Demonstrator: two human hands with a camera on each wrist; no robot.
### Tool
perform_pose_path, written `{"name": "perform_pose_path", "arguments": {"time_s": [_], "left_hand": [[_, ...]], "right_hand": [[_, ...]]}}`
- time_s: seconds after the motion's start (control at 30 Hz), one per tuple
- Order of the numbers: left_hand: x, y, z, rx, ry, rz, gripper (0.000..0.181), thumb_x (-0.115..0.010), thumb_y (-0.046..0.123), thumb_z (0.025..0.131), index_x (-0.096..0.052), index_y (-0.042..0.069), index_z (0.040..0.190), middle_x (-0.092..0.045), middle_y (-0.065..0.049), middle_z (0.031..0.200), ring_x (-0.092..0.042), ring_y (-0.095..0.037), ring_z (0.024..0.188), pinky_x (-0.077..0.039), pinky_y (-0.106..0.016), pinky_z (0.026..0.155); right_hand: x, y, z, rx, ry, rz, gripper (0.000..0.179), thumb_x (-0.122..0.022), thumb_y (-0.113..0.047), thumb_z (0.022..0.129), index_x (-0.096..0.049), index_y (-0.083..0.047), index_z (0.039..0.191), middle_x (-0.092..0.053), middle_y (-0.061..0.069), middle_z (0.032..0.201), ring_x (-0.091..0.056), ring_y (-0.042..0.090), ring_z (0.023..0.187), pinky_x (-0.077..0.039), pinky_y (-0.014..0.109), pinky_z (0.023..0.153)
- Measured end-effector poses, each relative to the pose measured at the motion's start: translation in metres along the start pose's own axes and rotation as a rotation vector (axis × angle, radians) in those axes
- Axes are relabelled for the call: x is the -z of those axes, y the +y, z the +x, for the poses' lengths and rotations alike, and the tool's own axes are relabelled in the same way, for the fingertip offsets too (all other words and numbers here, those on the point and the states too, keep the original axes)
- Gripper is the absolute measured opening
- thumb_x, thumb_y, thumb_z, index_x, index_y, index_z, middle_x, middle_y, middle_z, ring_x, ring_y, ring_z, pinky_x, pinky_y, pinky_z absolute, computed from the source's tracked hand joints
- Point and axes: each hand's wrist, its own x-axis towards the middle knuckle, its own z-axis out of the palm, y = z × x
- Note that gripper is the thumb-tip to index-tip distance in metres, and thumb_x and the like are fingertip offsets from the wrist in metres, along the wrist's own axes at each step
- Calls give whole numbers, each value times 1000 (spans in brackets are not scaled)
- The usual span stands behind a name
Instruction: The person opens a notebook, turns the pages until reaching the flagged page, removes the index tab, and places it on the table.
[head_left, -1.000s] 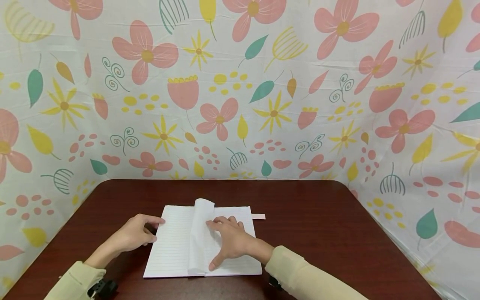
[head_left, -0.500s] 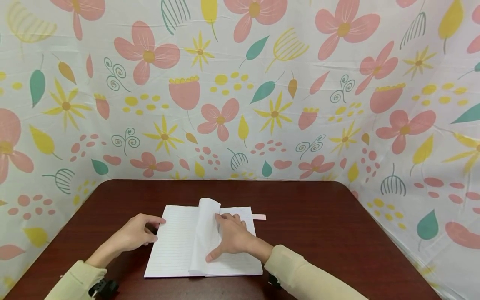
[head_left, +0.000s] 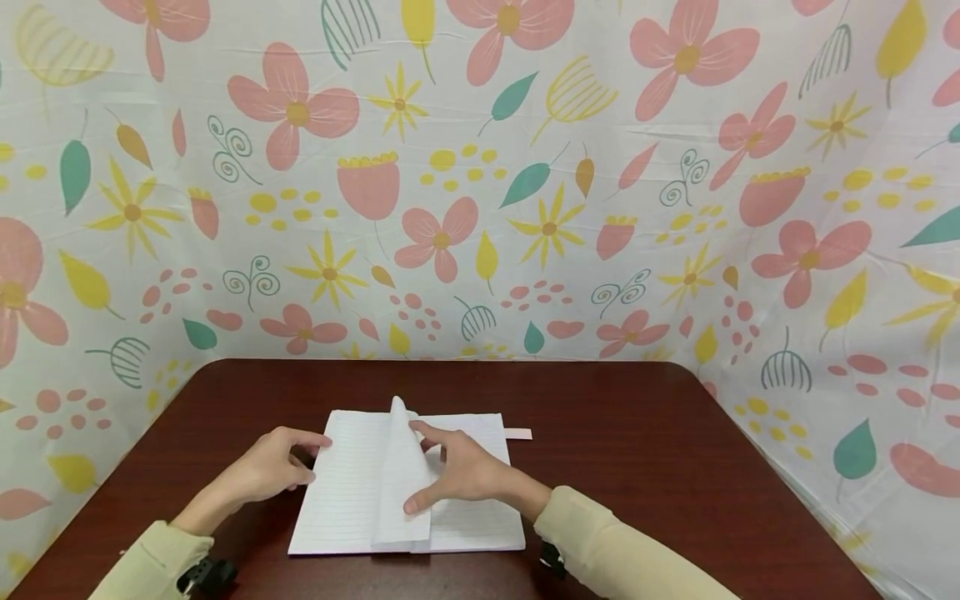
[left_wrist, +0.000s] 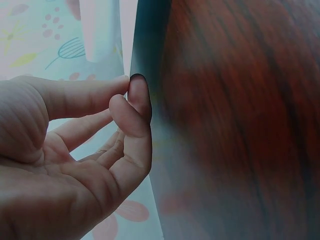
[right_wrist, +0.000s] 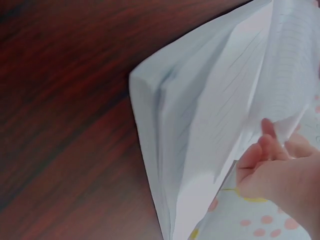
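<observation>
Far tip of the raised leaf (head_left: 396, 479) has been swung leftward since the earlier frame; it is touched by the right hand (head_left: 471, 468), thumb and index finger spread, though whether it is pinched cannot be told. On the table (head_left: 637, 467), the open notebook (head_left: 341, 492) is pinched at its left edge by the left hand (head_left: 262, 467)

Tabletop (head_left: 637, 442): open notebook (head_left: 337, 492), slightly left of the midline, set in from the far edge; raised leaf (head_left: 397, 500) at its middle; strip (head_left: 518, 433) projecting from its right edge, near the far corner. Left hand (head_left: 273, 467) at its left edge; right hand (head_left: 468, 468) over its right page, touching the leaf. Backdrop (head_left: 480, 125) behind the tabletop's far edge.
</observation>
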Motion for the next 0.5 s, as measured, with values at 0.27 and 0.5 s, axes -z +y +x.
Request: {"name": "perform_pose_path", "arguments": {"time_s": [0.27, 0.5], "left_hand": [[0, 1, -2, -5, -5, 0, 45, -73, -13, 85, -68, -9, 130, -60, -12, 107, -55, -22, 59, -45, -32, 56], [2, -1, -1, -42, -17, 5, 48, -73, -12, 85, -66, -12, 132, -63, -14, 108, -57, -22, 58, -47, -32, 56]], "right_hand": [[-3, -6, 3, 74, 2, 70, 103, -96, -38, 77, -42, -23, 164, -64, -10, 129, -56, 18, 106, -48, 28, 73], [-7, -9, 3, 125, -52, 90, 104, -94, -33, 82, -35, -23, 167, -67, -11, 136, -56, 19, 113, -48, 29, 85]]}}
